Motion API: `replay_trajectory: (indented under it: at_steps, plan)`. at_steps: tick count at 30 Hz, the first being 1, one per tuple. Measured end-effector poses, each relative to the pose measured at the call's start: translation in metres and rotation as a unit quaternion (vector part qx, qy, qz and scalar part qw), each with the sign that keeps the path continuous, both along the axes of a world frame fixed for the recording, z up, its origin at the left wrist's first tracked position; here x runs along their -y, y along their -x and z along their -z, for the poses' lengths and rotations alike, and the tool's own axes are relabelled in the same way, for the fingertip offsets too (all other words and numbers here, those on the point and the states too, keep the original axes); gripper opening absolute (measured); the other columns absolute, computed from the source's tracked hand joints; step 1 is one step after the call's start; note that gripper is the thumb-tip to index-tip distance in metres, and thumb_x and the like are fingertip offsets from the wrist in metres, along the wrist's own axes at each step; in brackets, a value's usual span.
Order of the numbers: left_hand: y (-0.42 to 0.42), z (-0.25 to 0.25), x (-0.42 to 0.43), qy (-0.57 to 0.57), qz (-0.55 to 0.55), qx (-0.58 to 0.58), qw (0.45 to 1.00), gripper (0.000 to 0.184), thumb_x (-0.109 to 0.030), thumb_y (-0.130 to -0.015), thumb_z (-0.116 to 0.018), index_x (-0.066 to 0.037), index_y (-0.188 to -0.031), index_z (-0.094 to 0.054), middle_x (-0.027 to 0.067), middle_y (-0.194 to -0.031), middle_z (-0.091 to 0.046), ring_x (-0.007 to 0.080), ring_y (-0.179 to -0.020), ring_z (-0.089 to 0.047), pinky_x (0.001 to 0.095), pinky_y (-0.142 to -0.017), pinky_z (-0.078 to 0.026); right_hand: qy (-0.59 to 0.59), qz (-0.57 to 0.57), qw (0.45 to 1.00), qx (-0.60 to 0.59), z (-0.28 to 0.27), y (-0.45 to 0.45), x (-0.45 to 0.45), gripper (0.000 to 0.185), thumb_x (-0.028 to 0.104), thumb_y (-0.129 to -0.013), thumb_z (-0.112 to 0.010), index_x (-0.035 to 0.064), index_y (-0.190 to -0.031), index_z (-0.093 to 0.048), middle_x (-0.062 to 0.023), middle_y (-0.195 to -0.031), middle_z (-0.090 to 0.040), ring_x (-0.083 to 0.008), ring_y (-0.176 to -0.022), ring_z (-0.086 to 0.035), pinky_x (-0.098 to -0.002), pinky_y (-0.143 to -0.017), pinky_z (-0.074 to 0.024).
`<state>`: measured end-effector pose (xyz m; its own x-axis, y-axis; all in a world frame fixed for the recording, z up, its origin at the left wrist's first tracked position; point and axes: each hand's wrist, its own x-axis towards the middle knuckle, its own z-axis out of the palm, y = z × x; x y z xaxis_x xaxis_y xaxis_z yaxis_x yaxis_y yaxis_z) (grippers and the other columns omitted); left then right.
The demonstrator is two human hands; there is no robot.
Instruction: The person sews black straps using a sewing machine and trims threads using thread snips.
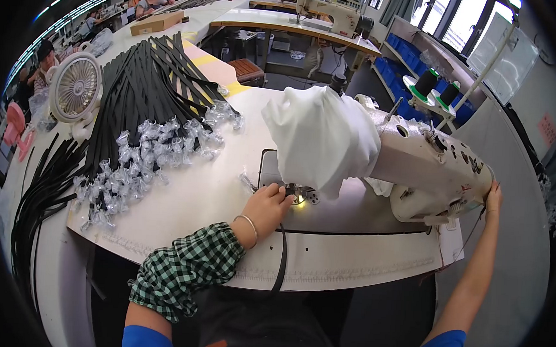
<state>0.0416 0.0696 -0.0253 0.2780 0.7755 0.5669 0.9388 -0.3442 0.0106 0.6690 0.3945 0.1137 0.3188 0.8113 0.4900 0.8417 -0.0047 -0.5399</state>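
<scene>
My left hand (265,211) rests on the sewing machine's bed beside the lit needle area (299,195). Its bent fingers are closed on a black strap (282,260), which hangs down over the table's front edge. By the fingertips lies a small piece in clear plastic wrap (248,181). My right hand (493,197) is wrapped round the handwheel at the right end of the sewing machine (437,157); most of its fingers are hidden behind it. A white cloth (323,135) covers the machine's head and hides the upper needle parts.
Many black straps (143,74) with plastic-wrapped ends (145,149) are heaped on the left. A white fan (76,85) and a pink fan (18,130) stand beyond them. Thread cones (426,84) rise at the right. Another sewing machine (334,16) and people are farther back.
</scene>
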Motion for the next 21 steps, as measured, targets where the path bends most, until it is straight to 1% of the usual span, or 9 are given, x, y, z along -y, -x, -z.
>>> replay_trajectory:
  at_steps: [1, 4, 7, 10, 12, 13, 15, 21]
  plan:
    - [-0.001, 0.000, 0.000, -0.001, 0.000, 0.001, 1.000, 0.031, -0.005, -0.070, -0.060, -0.004, -0.100, -0.061, 0.0079, -0.100, -0.060, 0.0205, -0.082, -0.053, 0.0293, -0.075, -0.048, 0.029, 0.012, 0.999, -0.025, 0.001, -0.002, 0.000, 0.070, 0.060, -0.090, -0.037, 0.0015, -0.125, -0.051, -0.0178, -0.116, -0.060, -0.0304, -0.108, -0.056, -0.0378, -0.090, -0.0423]
    - [-0.001, -0.001, 0.001, 0.006, -0.003, 0.009, 1.000, 0.030, -0.005, -0.070, -0.060, -0.004, -0.100, -0.061, 0.0081, -0.101, -0.059, 0.0206, -0.083, -0.053, 0.0298, -0.074, -0.048, 0.014, 0.015, 0.999, -0.027, 0.008, -0.010, -0.006, 0.067, 0.057, -0.091, -0.037, -0.0010, -0.122, -0.050, -0.0194, -0.118, -0.057, -0.0315, -0.109, -0.054, -0.0379, -0.092, -0.0409]
    - [-0.001, -0.001, 0.001, 0.002, 0.000, 0.004, 1.000, 0.030, -0.005, -0.070, -0.060, -0.004, -0.099, -0.061, 0.0081, -0.101, -0.059, 0.0207, -0.083, -0.053, 0.0299, -0.074, -0.048, 0.002, 0.012, 0.999, -0.053, 0.008, 0.002, 0.005, 0.068, 0.057, -0.091, -0.037, -0.0014, -0.124, -0.050, -0.0192, -0.119, -0.057, -0.0305, -0.110, -0.054, -0.0378, -0.093, -0.0408]
    - [0.000, 0.000, 0.001, -0.001, -0.001, 0.015, 1.000, 0.030, -0.005, -0.070, -0.060, -0.004, -0.100, -0.061, 0.0078, -0.101, -0.059, 0.0207, -0.083, -0.053, 0.0299, -0.074, -0.048, -0.002, 0.013, 0.999, -0.045, 0.007, 0.003, 0.005, 0.070, 0.058, -0.091, -0.037, -0.0014, -0.126, -0.048, -0.0186, -0.120, -0.056, -0.0301, -0.112, -0.053, -0.0376, -0.094, -0.0399]
    - [0.001, 0.000, 0.001, 0.025, 0.011, 0.025, 0.999, 0.034, -0.006, -0.070, -0.058, 0.001, -0.104, -0.060, 0.0118, -0.097, -0.059, 0.0237, -0.091, -0.052, 0.0305, -0.081, -0.044, 0.007, 0.010, 0.999, -0.053, 0.006, 0.004, 0.007, 0.071, 0.058, -0.091, -0.037, -0.0017, -0.127, -0.047, -0.0187, -0.121, -0.056, -0.0301, -0.112, -0.053, -0.0373, -0.095, -0.0393]
    - [0.001, 0.000, 0.001, 0.025, 0.011, 0.025, 0.999, 0.034, -0.006, -0.070, -0.058, 0.001, -0.104, -0.060, 0.0118, -0.097, -0.059, 0.0237, -0.091, -0.052, 0.0305, -0.081, -0.044, 0.014, 0.009, 0.998, -0.063, 0.006, 0.004, 0.008, 0.072, 0.059, -0.091, -0.037, -0.0020, -0.128, -0.046, -0.0187, -0.121, -0.056, -0.0302, -0.113, -0.053, -0.0371, -0.096, -0.0387]
    - [0.001, 0.000, -0.001, -0.003, -0.003, 0.018, 1.000, 0.031, -0.005, -0.068, -0.062, -0.005, -0.100, -0.061, 0.0071, -0.101, -0.059, 0.0209, -0.083, -0.053, 0.0297, -0.074, -0.048, 0.018, 0.014, 0.998, -0.059, 0.005, 0.004, 0.007, 0.072, 0.059, -0.091, -0.037, -0.0024, -0.128, -0.046, -0.0188, -0.121, -0.056, -0.0302, -0.113, -0.052, -0.0369, -0.096, -0.0387]
    - [0.002, 0.000, -0.002, -0.003, -0.008, 0.020, 1.000, 0.033, -0.005, -0.068, -0.063, -0.005, -0.100, -0.061, 0.0076, -0.102, -0.059, 0.0213, -0.084, -0.053, 0.0300, -0.075, -0.049, -0.002, 0.007, 0.997, -0.072, 0.013, 0.005, 0.009, 0.075, 0.061, -0.090, -0.036, -0.0032, -0.128, -0.046, -0.0187, -0.121, -0.056, -0.0305, -0.111, -0.054, -0.0373, -0.095, -0.0400]
